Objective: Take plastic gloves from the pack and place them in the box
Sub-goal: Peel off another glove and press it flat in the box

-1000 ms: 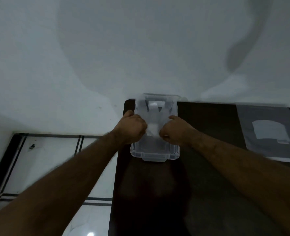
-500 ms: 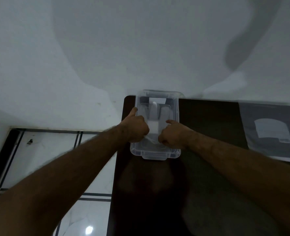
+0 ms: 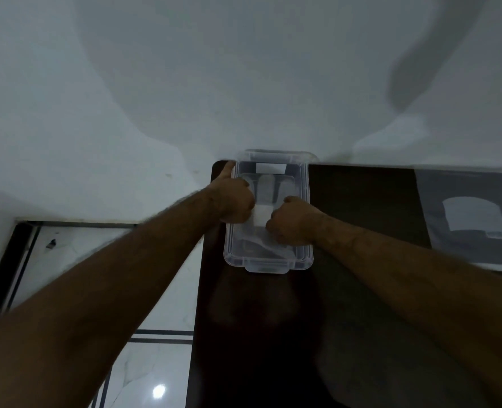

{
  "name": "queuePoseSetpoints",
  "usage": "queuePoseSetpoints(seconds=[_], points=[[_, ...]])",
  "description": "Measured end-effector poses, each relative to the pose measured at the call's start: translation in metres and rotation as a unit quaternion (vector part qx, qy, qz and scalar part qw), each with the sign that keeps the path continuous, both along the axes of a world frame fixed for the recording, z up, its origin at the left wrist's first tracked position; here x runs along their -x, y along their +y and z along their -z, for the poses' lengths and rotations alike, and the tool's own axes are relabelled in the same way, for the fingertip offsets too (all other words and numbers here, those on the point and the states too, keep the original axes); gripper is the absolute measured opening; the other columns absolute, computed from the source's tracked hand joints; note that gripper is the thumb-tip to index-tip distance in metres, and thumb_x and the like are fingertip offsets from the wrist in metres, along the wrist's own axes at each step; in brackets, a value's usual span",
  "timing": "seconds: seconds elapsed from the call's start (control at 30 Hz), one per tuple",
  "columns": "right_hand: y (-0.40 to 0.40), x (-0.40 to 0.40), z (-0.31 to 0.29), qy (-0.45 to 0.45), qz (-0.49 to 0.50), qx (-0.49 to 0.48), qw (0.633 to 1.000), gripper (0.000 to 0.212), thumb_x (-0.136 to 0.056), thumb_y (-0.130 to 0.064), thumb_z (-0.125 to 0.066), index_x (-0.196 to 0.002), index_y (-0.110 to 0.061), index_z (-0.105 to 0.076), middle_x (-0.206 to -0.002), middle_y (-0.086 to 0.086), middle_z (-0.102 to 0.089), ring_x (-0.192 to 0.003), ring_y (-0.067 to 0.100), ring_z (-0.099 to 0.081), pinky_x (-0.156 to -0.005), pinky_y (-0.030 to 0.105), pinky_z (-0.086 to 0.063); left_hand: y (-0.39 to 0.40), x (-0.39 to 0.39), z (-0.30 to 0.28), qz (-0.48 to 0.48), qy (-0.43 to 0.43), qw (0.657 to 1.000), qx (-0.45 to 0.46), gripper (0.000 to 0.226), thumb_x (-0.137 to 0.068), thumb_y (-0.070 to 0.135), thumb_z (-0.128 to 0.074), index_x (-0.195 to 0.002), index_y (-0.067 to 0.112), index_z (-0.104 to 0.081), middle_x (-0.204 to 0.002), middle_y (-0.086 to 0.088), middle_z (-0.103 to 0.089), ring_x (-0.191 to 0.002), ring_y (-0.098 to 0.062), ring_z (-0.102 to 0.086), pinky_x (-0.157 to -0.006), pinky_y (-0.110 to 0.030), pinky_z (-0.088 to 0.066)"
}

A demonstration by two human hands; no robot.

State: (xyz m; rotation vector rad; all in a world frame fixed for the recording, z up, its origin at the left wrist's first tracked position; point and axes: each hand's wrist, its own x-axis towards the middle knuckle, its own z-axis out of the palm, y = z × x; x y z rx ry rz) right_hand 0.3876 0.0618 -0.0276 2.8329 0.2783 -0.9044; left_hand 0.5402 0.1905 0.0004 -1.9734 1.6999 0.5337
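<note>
A clear plastic box (image 3: 269, 262) stands at the far left corner of the dark table (image 3: 361, 201). My left hand (image 3: 233, 203) and my right hand (image 3: 292, 226) are both fisted over the box's inside, each pinching one side of a thin, whitish plastic glove (image 3: 263, 212). The glove lies spread down in the box, its fingers pointing toward the wall. The grey pack of gloves (image 3: 467, 214), with a pale label, lies flat at the far right of the table.
A white wall rises just behind the table. Left of the table is a glossy white tiled floor (image 3: 67, 254) with dark lines. The table's left edge runs close to my left forearm.
Both hands have pushed the glove lower and farther into the box, toward the wall. The view has shifted slightly.
</note>
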Motion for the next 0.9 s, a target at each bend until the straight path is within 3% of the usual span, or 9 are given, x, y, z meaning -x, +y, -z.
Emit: queuePoseSetpoints(seconds=[0.2, 0.4, 0.47, 0.57, 0.73, 0.9], points=[[0.018, 0.002, 0.004, -0.017, -0.018, 0.044, 0.999, 0.049, -0.097, -0.061, -0.059, -0.13, -0.024, -0.064, -0.125, 0.004, -0.073, -0.118, 0.03, -0.066, -0.121, 0.059, -0.03, -0.026, -0.006, 0.025, 0.014, -0.073, 0.996, -0.041, 0.027, -0.102, 0.041, -0.062, -0.122, 0.028, -0.073, -0.124, 0.002, -0.075, -0.142, -0.026, -0.055, -0.121, -0.074, 0.013], [0.023, 0.004, 0.002, -0.02, 0.036, 0.031, 0.999, 0.048, -0.1, -0.056, -0.057, -0.134, -0.023, -0.063, -0.129, 0.006, -0.071, -0.121, 0.031, -0.065, -0.122, 0.06, -0.03, -0.027, -0.004, 0.027, 0.016, -0.104, 0.994, 0.029, 0.028, -0.098, 0.041, -0.065, -0.121, 0.027, -0.074, -0.12, 0.001, -0.077, -0.134, -0.027, -0.06, -0.123, -0.076, 0.005], [0.022, 0.008, 0.002, -0.017, 0.046, 0.019, 0.999, 0.048, -0.101, -0.055, -0.054, -0.136, -0.023, -0.062, -0.13, 0.006, -0.071, -0.122, 0.031, -0.064, -0.123, 0.059, -0.028, -0.017, 0.003, 0.025, 0.043, -0.088, 0.994, 0.052, 0.028, -0.099, 0.036, -0.063, -0.124, 0.028, -0.073, -0.121, 0.002, -0.075, -0.134, -0.025, -0.059, -0.124, -0.074, 0.002], [0.02, 0.013, 0.003, 0.004, 0.05, 0.005, 0.999, 0.047, -0.101, -0.052, -0.058, -0.139, -0.024, -0.06, -0.131, 0.005, -0.069, -0.124, 0.03, -0.063, -0.125, 0.061, -0.025, -0.001, 0.017, 0.024, 0.089, -0.059, 0.994, 0.005, 0.028, -0.101, 0.036, -0.062, -0.126, 0.028, -0.073, -0.125, 0.0, -0.073, -0.137, -0.026, -0.056, -0.124, -0.073, 0.004], [0.022, 0.01, -0.003, -0.018, 0.02, 0.009, 1.0, 0.04, -0.104, -0.048, -0.053, -0.133, -0.023, -0.064, -0.125, 0.005, -0.071, -0.121, 0.03, -0.064, -0.124, 0.06, -0.027, 0.01, 0.02, 0.022, 0.083, -0.049, 0.995, -0.032, 0.027, -0.104, 0.041, -0.056, -0.12, 0.028, -0.074, -0.118, 0.004, -0.074, -0.131, -0.024, -0.059, -0.124, -0.072, 0.006], [0.02, 0.014, 0.001, 0.005, -0.031, -0.024, 0.999, 0.03, -0.105, -0.038, -0.053, -0.131, -0.029, -0.066, -0.123, -0.001, -0.071, -0.121, 0.027, -0.063, -0.122, 0.057, -0.03, 0.012, 0.03, 0.021, 0.13, -0.011, 0.99, -0.061, 0.034, -0.105, 0.034, -0.055, -0.137, 0.031, -0.068, -0.137, 0.001, -0.069, -0.144, -0.026, -0.05, -0.124, -0.073, 0.004]])
